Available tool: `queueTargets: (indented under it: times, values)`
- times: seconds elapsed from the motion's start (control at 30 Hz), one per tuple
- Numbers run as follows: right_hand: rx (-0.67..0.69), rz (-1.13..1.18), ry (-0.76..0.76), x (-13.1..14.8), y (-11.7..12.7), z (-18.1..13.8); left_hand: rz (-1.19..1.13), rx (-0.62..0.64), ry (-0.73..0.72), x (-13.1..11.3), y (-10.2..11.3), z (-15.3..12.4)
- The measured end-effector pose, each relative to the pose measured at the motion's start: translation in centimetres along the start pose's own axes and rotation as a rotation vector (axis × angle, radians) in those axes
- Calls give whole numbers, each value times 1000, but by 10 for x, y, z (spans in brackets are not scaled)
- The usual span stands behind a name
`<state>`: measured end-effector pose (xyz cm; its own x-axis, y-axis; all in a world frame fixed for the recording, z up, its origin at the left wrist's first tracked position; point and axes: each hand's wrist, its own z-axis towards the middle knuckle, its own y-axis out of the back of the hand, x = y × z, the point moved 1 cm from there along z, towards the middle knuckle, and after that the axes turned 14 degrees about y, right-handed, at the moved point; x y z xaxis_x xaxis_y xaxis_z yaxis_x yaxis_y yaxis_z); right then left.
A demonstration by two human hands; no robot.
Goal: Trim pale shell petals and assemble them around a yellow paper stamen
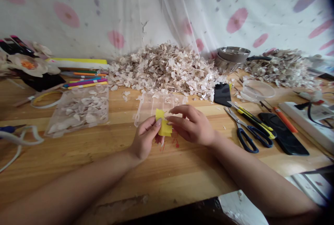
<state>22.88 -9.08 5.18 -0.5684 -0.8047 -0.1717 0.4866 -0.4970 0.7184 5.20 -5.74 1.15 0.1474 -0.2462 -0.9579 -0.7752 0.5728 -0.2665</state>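
Observation:
My left hand point(146, 135) is closed around a small piece of yellow crepe paper point(165, 129), pinched between thumb and fingers. The paper looks folded or stepped, with one part standing higher than the other. My right hand point(194, 124) reaches in from the right with fingers stretched and apart. Its fingertips are at the paper's right edge; whether they grip it cannot be made out. Just behind the hands lies a clear plastic compartment box point(148, 105), partly hidden by them. Small red marks point(177, 145) show on the wooden table point(104, 169) below.
A large heap of pale dried flakes point(167, 70) lies at the back. On the left are a clear tray of flakes point(80, 108), pens point(87, 83) and a tape roll point(47, 99). To the right lie scissors point(249, 132), a utility knife point(254, 120), a phone point(285, 134) and a power strip point(310, 120).

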Motion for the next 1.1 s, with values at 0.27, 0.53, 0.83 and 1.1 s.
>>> queueTargets:
  times: [0.27, 0.53, 0.83, 1.1]
  values:
    - [-45, 53, -14, -1, -3, -4, 4, -12, 2, 1, 0, 0]
    - [-83, 180, -94, 1, -2, -2, 23, -27, 9, -1, -1, -1]
    - [-156, 601, -402, 1, -5, 4, 259, -134, -20, -10, -3, -1]
    - [-187, 740, -660, -1, -9, 4, 350, -193, -55, -6, -4, 2]
